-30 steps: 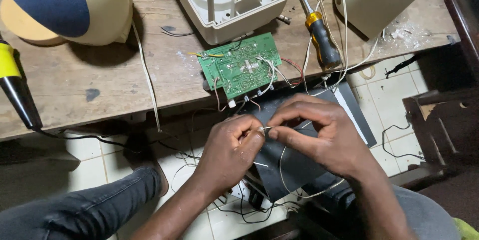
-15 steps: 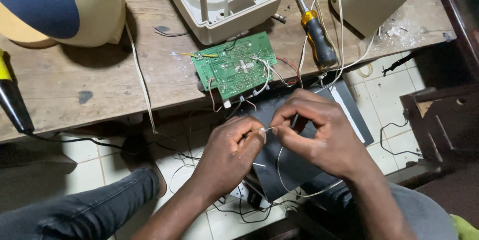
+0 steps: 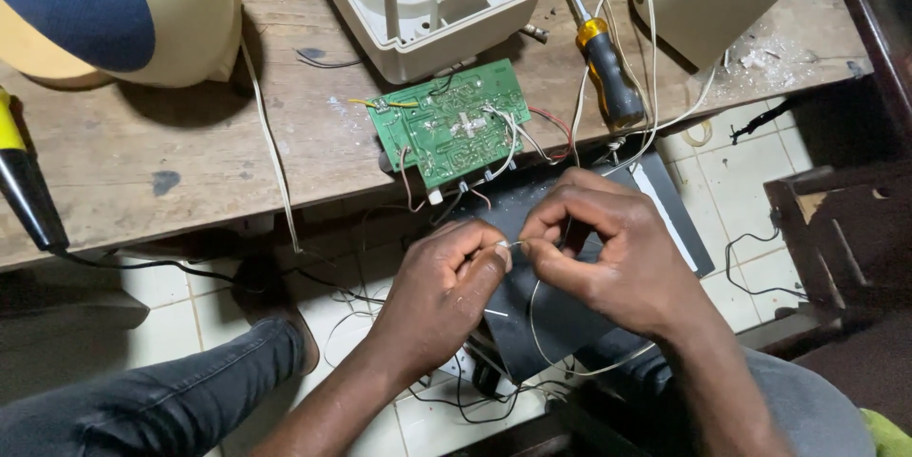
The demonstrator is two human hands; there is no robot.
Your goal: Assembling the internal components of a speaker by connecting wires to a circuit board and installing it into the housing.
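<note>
My left hand (image 3: pixel 445 288) and my right hand (image 3: pixel 606 250) meet fingertip to fingertip below the table edge, both pinching a thin white wire (image 3: pixel 537 338) that loops down under my right hand. The wire's bare end sits between the two thumbs. Just above them a green circuit board (image 3: pixel 448 122) lies at the edge of the wooden table (image 3: pixel 190 162), trailing several thin wires towards my hands. A black flat panel (image 3: pixel 560 314) rests across my lap beneath both hands.
A cream plastic housing (image 3: pixel 427 1) stands behind the board. A screwdriver with a black and yellow handle (image 3: pixel 608 77) lies to its right. A cream and blue rounded casing (image 3: pixel 104 10) is at the far left, a black and yellow tool (image 3: pixel 24 181) at the left edge. Cables litter the tiled floor (image 3: pixel 427 400).
Both hands stay pinched together on the wire, with only slight finger movement. The view has shifted a little, so the table items sit slightly higher in frame.
</note>
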